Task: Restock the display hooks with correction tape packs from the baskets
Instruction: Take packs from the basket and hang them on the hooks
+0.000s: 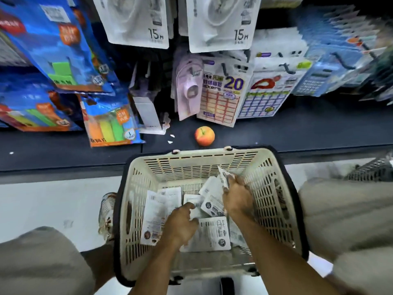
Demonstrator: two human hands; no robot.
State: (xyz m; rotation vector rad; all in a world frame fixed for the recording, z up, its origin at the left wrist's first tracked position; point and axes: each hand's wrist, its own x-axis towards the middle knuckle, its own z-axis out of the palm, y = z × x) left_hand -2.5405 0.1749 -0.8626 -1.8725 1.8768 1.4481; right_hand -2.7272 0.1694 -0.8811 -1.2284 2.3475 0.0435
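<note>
A cream plastic basket [191, 160] sits on the floor between my knees, with several white correction tape packs [212, 233] lying flat in it. My left hand [180, 222] reaches down into the pile and its fingers curl onto a white pack [194, 202]. My right hand [237, 196] is deeper in the basket and grips a few packs [223, 176] that stick up edge-on above its fingers. On the display above hang two white 15 m tape packs [221, 22].
A dark bottom shelf [297, 133] runs in front of the basket, with an apple [204, 136] on it. Sticker sheets [223, 99], blue sticky-note packs [53, 43] and calculators [312, 81] hang above. A wire basket [374, 169] stands at the right.
</note>
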